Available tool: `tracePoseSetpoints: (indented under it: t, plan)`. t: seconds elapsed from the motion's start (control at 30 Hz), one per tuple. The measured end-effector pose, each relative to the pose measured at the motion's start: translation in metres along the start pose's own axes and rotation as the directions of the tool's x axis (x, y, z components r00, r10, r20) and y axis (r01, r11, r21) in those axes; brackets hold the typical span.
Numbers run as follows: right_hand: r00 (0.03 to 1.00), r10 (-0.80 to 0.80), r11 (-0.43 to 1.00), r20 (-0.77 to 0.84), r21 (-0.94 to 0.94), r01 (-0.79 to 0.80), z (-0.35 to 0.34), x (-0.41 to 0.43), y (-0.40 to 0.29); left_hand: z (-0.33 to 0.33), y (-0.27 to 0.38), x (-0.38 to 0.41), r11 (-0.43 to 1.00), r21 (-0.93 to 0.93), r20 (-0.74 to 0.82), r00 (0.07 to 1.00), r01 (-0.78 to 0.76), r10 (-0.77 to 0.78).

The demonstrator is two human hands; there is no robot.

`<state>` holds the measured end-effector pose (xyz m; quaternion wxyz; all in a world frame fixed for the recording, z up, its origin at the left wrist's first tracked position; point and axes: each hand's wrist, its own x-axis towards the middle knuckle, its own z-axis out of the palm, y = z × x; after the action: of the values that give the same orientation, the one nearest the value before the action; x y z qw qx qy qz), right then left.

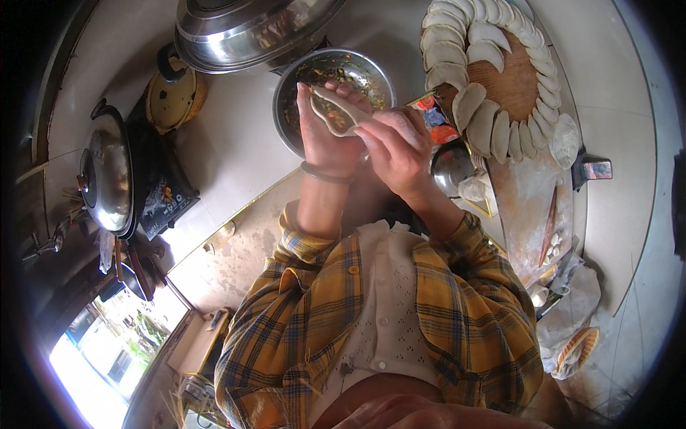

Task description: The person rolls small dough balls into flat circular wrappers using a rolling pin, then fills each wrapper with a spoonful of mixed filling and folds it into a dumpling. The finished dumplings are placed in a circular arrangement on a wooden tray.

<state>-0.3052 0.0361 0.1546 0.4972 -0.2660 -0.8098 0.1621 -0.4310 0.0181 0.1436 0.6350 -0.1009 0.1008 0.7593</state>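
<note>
A folded dough wrapper [333,113] with chopped filling inside rests in my left hand [328,134], whose wrist bears a bangle. Its long edge gapes, and the filling shows through. My right hand [399,142] pinches the wrapper's right end between thumb and fingers. Beneath and beyond both hands stands a metal bowl [383,75] of chopped vegetable filling with orange and green bits. At the upper right, a round wooden board [501,80] carries rows of shaped dumplings [444,53] laid around its rim, with a few more inside the ring.
A floured board [509,198] at right bears a rolling pin [549,225] and small dough pieces; a flat round wrapper [564,140] lies near the dumplings. A large metal lid [252,32] is behind the bowl. Left stands a lidded wok [110,171] on a cooker [169,201].
</note>
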Motion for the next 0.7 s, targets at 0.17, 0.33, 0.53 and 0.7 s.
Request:
tracePoseSetpoints:
  t: [0.17,0.33,0.53,0.7]
  plan:
    - [0.999,0.02,0.999,0.03,0.027,-0.021,-0.001,-0.003,0.003,0.0,0.001,-0.001,0.998,0.046,0.002,0.999,-0.051,0.051]
    - [0.994,-0.082,0.996,0.072,-0.035,0.084,-0.008,0.005,-0.011,0.001,-0.001,-0.004,0.998,0.05,-0.016,0.999,-0.047,0.048]
    - [0.992,-0.087,0.991,0.089,-0.09,0.095,-0.005,0.005,-0.008,0.004,-0.004,-0.008,0.98,0.167,0.067,0.993,-0.104,0.093]
    - [0.997,0.081,0.988,0.011,0.133,-0.082,0.001,0.002,-0.01,0.008,-0.004,-0.01,0.995,0.062,0.032,0.996,-0.082,0.08]
